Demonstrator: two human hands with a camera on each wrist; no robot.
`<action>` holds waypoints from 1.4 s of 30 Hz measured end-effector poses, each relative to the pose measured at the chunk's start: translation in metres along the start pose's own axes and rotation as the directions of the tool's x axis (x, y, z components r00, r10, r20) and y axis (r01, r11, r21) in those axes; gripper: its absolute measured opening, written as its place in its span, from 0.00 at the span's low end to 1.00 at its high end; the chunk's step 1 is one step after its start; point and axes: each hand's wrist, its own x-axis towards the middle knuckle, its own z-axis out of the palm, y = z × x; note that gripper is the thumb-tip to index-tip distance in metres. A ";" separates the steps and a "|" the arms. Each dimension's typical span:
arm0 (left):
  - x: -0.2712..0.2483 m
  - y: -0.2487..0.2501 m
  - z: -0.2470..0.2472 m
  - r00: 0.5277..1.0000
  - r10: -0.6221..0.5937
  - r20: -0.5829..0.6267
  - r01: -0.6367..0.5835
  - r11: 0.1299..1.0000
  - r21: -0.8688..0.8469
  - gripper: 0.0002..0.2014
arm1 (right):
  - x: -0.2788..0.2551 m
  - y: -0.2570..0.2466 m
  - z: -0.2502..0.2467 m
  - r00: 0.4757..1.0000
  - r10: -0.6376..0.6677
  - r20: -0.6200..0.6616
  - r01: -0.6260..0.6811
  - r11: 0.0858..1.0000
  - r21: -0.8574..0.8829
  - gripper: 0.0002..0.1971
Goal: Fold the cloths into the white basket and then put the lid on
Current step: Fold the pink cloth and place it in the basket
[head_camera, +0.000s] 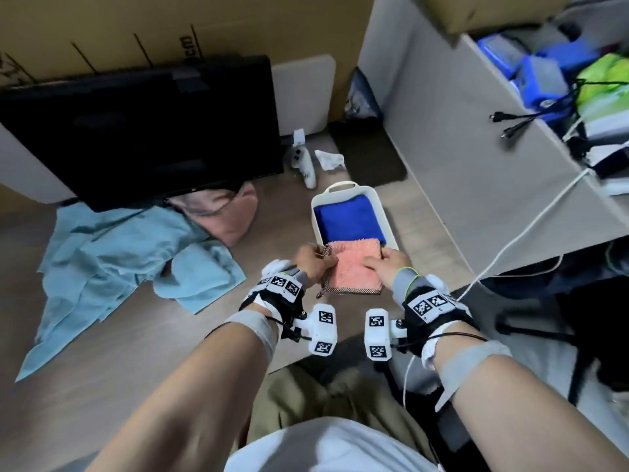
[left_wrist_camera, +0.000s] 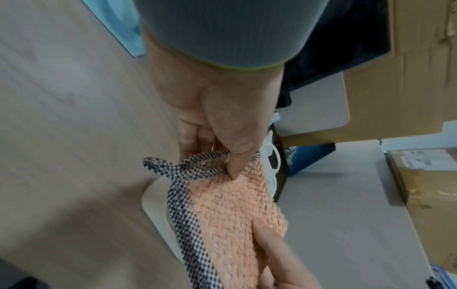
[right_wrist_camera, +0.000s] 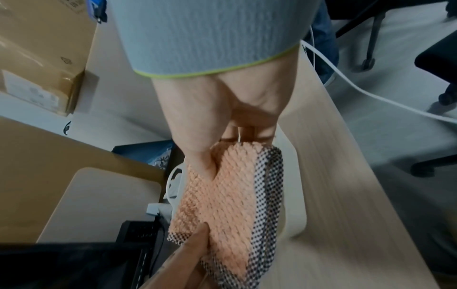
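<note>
Nearest to you, your left hand (head_camera: pixel 311 264) pinched the left edge of the folded pink cloth (head_camera: pixel 354 269), its thumb (left_wrist_camera: pixel 237 156) pressed down on the checkered trim (left_wrist_camera: pixel 188 207) with the fingers curled beneath. At about 3 o'clock from it, your right hand (head_camera: pixel 391 264) gripped the cloth's right edge, thumb on top and fingers tucked under, as the right wrist view showed (right_wrist_camera: pixel 217 125). The cloth hung between both hands over the near end of the white basket (head_camera: pixel 318 212), its far edge overlapping the basket and its near edge reaching past the rim toward you; whether it touched the rim could not be told.

Just beyond, at 12 o'clock, a folded blue cloth (head_camera: pixel 349 219) lay inside the basket, filling its far part. The basket sat on the wooden floor (head_camera: pixel 112 335).

At 9 o'clock from your hands a light blue cloth (head_camera: pixel 112 253) lay crumpled and spread on the floor, with a pink bag (head_camera: pixel 224 212) touching its far edge. Farther off, at 11 o'clock, a black monitor (head_camera: pixel 143 131) leaned against a cardboard box (head_camera: pixel 102 28). At 12 o'clock past the basket lay a white controller (head_camera: pixel 304 165) and a crumpled white tissue (head_camera: pixel 328 160). At 2 o'clock a white cable (head_camera: pixel 531 223) trailed down off the grey surface (head_camera: pixel 452 141).
</note>
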 end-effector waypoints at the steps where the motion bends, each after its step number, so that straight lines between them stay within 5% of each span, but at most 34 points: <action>1: 0.004 0.006 0.005 1.000 0.017 0.019 -0.017 1.000 0.010 0.09 | 0.005 -0.001 -0.007 1.000 0.003 -0.006 -0.003 1.000 0.015 0.14; 10: 0.029 0.016 0.019 0.996 -0.056 -0.066 0.056 0.998 -0.001 0.11 | 0.051 -0.002 -0.007 0.991 0.088 0.104 -0.083 0.995 -0.051 0.21; 17: 0.045 0.027 0.024 0.974 -0.121 -0.190 0.128 0.991 0.028 0.09 | 0.096 -0.008 0.001 0.967 0.078 0.242 -0.062 0.996 -0.071 0.11; 22: 0.065 0.045 0.027 0.943 -0.118 -0.312 0.129 0.991 0.015 0.25 | 0.136 -0.039 0.004 0.957 0.027 0.290 -0.001 0.996 -0.088 0.05; 26: 0.079 0.059 0.020 0.908 -0.104 -0.406 0.115 0.993 0.004 0.31 | 0.163 -0.055 0.017 0.941 0.008 0.339 0.021 0.997 -0.081 0.19; 29: 0.085 0.058 0.010 0.862 -0.098 -0.498 0.145 0.988 0.056 0.26 | 0.163 -0.067 0.020 0.947 0.038 0.319 -0.013 0.997 -0.080 0.29; 35: 0.089 0.035 -0.002 0.901 -0.177 -0.396 0.196 0.981 0.009 0.17 | 0.156 -0.067 0.025 0.964 0.018 0.264 0.045 0.972 -0.231 0.02; 42: 0.079 0.002 -0.027 0.897 -0.251 -0.364 0.206 0.966 -0.159 0.13 | 0.133 -0.080 0.065 0.852 0.051 0.521 0.004 0.994 -0.105 0.34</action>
